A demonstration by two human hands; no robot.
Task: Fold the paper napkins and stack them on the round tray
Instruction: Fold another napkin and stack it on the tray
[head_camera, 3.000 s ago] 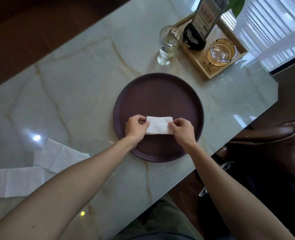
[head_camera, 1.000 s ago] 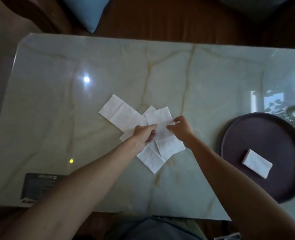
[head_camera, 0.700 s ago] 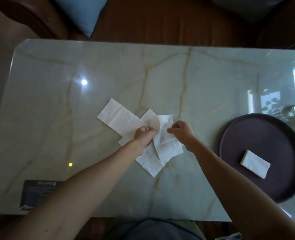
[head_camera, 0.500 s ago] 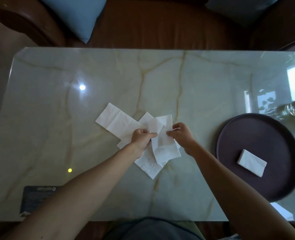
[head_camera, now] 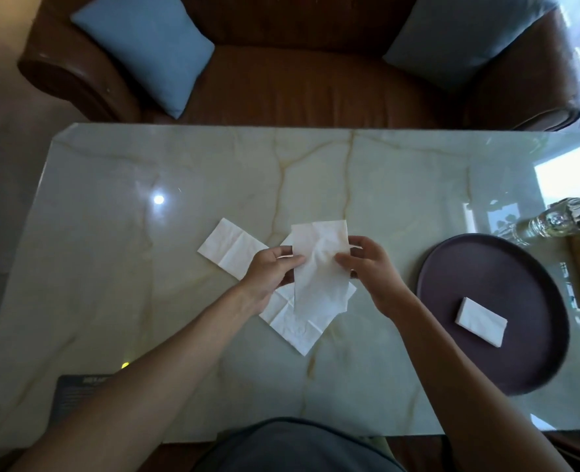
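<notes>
- Both bare arms reached up from the bottom of the view, from about 7 and 5 o'clock, and met near the middle of the marble table [head_camera: 418,185].
- The left hand [head_camera: 270,267] pinched the left edge of a long white paper napkin [head_camera: 319,267]. Its thumb lay on top and its fingers were curled under the paper.
- The right hand [head_camera: 370,267] pinched the right edge of the same napkin, with the thumb on the front and the fingers bent behind it.
- The held napkin was lifted off the table. Its top end pointed to 12 o'clock and its bottom end hung down toward 6 o'clock.
- Under it, a flat napkin [head_camera: 298,325] lay on the table. Its corner pointed to 6 o'clock.
- Another flat napkin [head_camera: 229,248] lay at 9 o'clock from the left hand, partly under that hand.
- The dark round tray [head_camera: 486,267] sat at 3 o'clock from the hands, well apart from them.
- One small folded napkin [head_camera: 481,321] lay on the tray.
- A clear glass bottle [head_camera: 547,223] lay at the tray's 1 o'clock edge.
- A brown leather sofa [head_camera: 315,80] stood past the table at 12 o'clock. It had a blue cushion [head_camera: 145,52] at 11 o'clock and a grey cushion [head_camera: 465,35] at 1 o'clock.
</notes>
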